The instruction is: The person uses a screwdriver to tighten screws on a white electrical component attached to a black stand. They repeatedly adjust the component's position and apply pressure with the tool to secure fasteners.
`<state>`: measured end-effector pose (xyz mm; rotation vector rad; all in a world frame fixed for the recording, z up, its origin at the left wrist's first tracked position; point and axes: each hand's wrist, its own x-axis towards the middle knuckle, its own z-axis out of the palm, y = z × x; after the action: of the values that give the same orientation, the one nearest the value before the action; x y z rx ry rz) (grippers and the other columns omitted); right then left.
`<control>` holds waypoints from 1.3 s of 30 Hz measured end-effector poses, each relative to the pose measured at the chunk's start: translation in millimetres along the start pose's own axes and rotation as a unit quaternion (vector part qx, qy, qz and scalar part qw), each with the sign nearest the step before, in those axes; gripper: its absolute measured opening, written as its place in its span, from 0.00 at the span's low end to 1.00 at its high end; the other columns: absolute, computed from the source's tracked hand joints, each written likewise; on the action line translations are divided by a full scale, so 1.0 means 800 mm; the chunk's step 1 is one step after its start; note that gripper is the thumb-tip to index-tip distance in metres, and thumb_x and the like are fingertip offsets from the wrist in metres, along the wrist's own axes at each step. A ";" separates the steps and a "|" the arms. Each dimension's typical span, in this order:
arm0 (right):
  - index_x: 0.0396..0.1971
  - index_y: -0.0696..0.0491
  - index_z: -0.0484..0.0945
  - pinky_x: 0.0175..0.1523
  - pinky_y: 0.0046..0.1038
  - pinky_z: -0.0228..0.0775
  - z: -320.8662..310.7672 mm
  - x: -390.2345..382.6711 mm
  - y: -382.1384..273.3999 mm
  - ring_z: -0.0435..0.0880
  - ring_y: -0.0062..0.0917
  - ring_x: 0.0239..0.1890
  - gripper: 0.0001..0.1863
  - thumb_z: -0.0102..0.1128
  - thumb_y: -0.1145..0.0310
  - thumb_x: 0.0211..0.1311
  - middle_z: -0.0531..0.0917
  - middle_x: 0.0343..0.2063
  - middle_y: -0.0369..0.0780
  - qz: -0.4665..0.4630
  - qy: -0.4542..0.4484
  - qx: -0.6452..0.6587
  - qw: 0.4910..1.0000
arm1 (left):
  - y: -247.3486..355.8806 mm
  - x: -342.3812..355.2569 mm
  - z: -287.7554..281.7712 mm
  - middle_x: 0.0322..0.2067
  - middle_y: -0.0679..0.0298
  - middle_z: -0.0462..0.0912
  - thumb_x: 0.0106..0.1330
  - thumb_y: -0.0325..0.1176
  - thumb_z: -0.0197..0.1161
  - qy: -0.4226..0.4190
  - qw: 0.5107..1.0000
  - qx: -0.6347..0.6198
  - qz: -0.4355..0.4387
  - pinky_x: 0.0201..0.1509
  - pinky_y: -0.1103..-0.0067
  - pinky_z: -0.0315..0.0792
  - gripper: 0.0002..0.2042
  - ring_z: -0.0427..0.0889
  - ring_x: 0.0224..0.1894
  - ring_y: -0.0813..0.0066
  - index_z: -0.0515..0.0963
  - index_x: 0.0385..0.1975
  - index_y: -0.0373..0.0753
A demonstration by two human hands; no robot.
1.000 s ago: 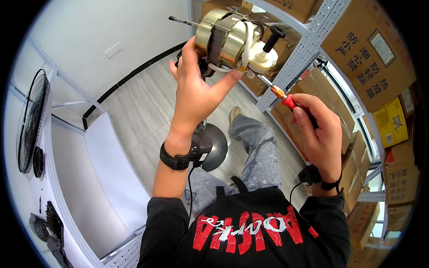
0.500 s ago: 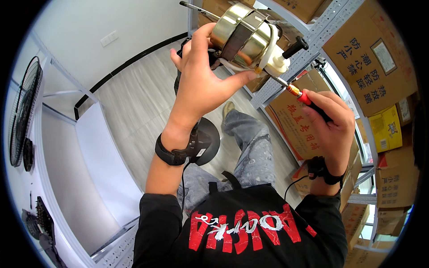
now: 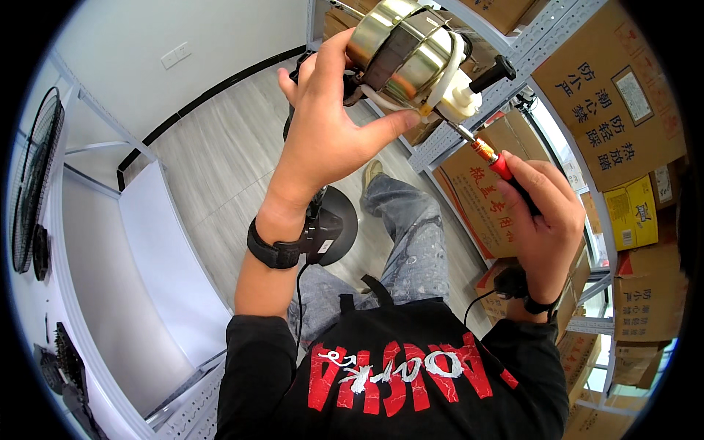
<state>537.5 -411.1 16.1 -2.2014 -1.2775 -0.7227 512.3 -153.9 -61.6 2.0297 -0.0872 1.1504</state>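
A fan motor (image 3: 400, 55) with a brass-coloured metal housing sits at the top, on a black stand whose round base (image 3: 341, 227) rests on the floor. My left hand (image 3: 323, 132) is closed around the motor's near side, thumb stretched along its underside by a white cable (image 3: 449, 70). In my right hand (image 3: 546, 202) is a screwdriver (image 3: 501, 166) with a red and black handle. Its shaft points up-left to the underside of the cream plastic gearbox (image 3: 458, 99); whether the tip sits in a screw cannot be made out. A black knob (image 3: 499, 72) sticks out of the gearbox.
Metal shelving with cardboard boxes (image 3: 587, 95) rises close on the right, a yellow packet (image 3: 632, 213) among them. At the left, a white table (image 3: 66, 293) holds a black fan grille (image 3: 35, 176) and several dark parts. A low white shelf board (image 3: 165, 257) lies beside it.
The motor appears slightly higher and further right in the picture. My right hand and screwdriver stay below the gearbox, the handle turned a little steeper. My left hand keeps its hold.
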 end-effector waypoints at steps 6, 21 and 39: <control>0.41 0.59 0.83 0.32 0.24 0.72 0.009 -0.007 -0.012 0.81 0.26 0.26 0.14 0.70 0.80 0.53 0.83 0.28 0.42 0.021 0.002 0.022 1.000 | -0.002 -0.004 -0.002 0.51 0.67 0.79 0.51 0.45 0.77 -0.004 1.000 -0.004 0.008 0.70 0.49 0.27 0.40 0.74 0.57 0.69 0.64 0.63 0.43; 0.33 0.56 0.79 0.28 0.30 0.70 0.018 -0.010 -0.028 0.79 0.33 0.24 0.08 0.69 0.74 0.56 0.79 0.26 0.41 0.067 0.013 0.027 0.997 | -0.007 0.001 -0.005 0.52 0.61 0.76 0.54 0.54 0.74 -0.021 1.000 0.009 -0.004 0.69 0.41 0.25 0.44 0.67 0.61 0.61 0.60 0.67 0.38; 0.36 0.54 0.77 0.28 0.33 0.72 0.019 -0.018 -0.029 0.80 0.37 0.28 0.13 0.67 0.80 0.49 0.76 0.34 0.42 0.056 0.027 0.087 0.994 | -0.004 0.004 -0.007 0.54 0.62 0.75 0.50 0.56 0.76 -0.040 0.998 -0.021 -0.051 0.70 0.43 0.24 0.47 0.68 0.63 0.61 0.60 0.66 0.40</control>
<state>513.9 -400.3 -1.4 -2.0795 -1.1356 -0.5994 511.5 -147.0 -59.1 2.0192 -0.0471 0.9972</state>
